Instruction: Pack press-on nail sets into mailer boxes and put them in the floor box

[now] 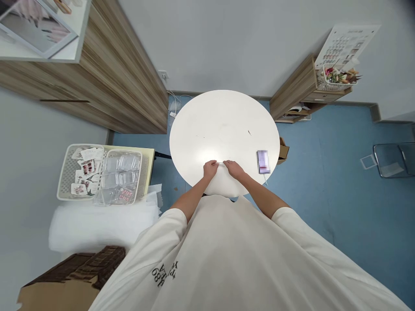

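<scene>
At the near side of a round white table (223,116), my left hand (210,168) and my right hand (234,169) are close together, fingers pinched. A thin white strip (220,163) spans the small gap between them, each hand gripping one end. Its kind is too small to make out; it may be the edge of a larger white sheet against the white tabletop. To the right of my right hand, a phone (263,162) with a blurred purple screen lies on the table, a white cable (265,179) running from its lower end.
On the left, white baskets (65,172) hold printed cards and clear plastic boxes (119,177), beside a white wrapped roll (100,226) and a cardboard box (65,289). Wooden cabinets (129,82) stand behind left; a small shelf (298,93) with flowers stands right. A folding chair (394,160) is far right.
</scene>
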Action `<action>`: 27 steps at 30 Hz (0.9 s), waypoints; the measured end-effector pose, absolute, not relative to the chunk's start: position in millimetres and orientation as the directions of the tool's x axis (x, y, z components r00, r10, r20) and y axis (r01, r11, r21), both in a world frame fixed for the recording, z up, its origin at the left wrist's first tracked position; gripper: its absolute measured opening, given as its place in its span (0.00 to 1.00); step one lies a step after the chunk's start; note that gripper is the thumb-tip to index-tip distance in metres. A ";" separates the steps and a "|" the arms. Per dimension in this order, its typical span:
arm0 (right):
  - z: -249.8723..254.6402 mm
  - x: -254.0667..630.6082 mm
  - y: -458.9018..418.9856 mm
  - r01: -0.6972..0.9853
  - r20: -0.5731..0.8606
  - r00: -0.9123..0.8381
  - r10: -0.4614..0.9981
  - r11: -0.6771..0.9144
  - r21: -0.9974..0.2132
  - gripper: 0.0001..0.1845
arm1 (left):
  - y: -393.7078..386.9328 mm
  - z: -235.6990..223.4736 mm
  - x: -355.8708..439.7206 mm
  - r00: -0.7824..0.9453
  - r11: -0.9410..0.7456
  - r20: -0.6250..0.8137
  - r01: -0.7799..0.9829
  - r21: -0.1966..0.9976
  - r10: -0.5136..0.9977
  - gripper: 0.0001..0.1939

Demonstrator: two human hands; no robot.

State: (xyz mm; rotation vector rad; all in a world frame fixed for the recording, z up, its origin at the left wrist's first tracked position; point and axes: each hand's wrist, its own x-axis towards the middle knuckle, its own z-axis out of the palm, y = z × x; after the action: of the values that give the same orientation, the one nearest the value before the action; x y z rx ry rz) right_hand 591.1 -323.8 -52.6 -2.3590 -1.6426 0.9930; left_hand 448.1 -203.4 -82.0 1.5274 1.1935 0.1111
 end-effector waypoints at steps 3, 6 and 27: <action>-57.7 593.8 -321.2 0.818 -0.449 0.231 0.863 -0.422 -0.392 0.21 | -207.6 -90.0 444.4 0.488 0.180 -0.527 0.592 0.786 0.696 0.17; -66.0 598.9 -316.6 0.766 -0.445 0.282 0.850 -0.479 -0.430 0.23 | -214.7 -100.8 437.4 0.494 0.214 -0.540 0.572 0.792 0.681 0.24; -102.3 552.6 -361.2 0.147 -0.495 0.598 0.630 -0.694 -0.705 0.23 | -231.7 -102.8 421.2 0.608 0.112 -0.594 0.643 0.758 0.527 0.24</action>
State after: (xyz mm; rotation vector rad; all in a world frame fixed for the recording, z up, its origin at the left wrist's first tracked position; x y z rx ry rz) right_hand 552.6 -361.2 -102.3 -2.2052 -0.6119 1.0099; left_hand 421.2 -231.7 -102.8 1.5392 1.0196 -0.1115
